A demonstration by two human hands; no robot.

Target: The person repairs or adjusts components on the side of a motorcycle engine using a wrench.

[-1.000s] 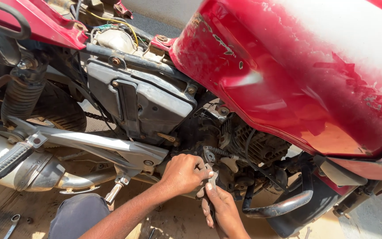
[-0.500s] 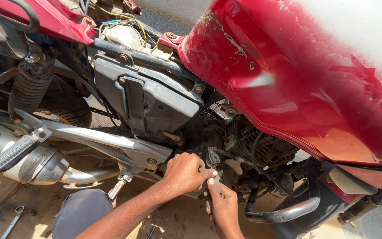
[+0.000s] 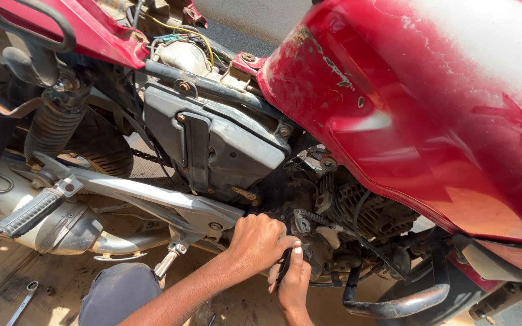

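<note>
A person crouches beside a red motorcycle and works low on its engine (image 3: pixel 357 211) with both bare hands. The left hand (image 3: pixel 260 241) is curled into a loose fist against the dark engine casing just below the grey side cover (image 3: pixel 212 145), its fingers folded round something small at the casing. What it grips is hidden by the fingers, so it cannot be told what, if anything, is clenched there. The right hand (image 3: pixel 294 279) comes up from below, its fingers raised and one fingertip pressed to the same spot, touching the left hand's knuckles. A dark, slim part seems to lie between the two hands, perhaps a lever or a tool, but the shade makes it hard to be sure; whether the right hand grasps it cannot be told.

Above the hands the red fuel tank (image 3: pixel 406 102), scuffed and chipped near its rear edge, fills the upper right of the view. To the left of the hands a silver footrest bracket (image 3: pixel 152 196) runs down towards the engine, with a ribbed black footpeg (image 3: pixel 28 212) at its far end and the chrome exhaust pipe (image 3: pixel 61 229) beneath it. A coiled rear shock absorber (image 3: pixel 49 124) stands at the far left. A curved black leg guard (image 3: pixel 394 302) sits low on the right. A spanner (image 3: pixel 22 302) lies on the sandy ground at the bottom left, well apart from both hands, beside the person's dark-clad knee (image 3: pixel 116 293).
</note>
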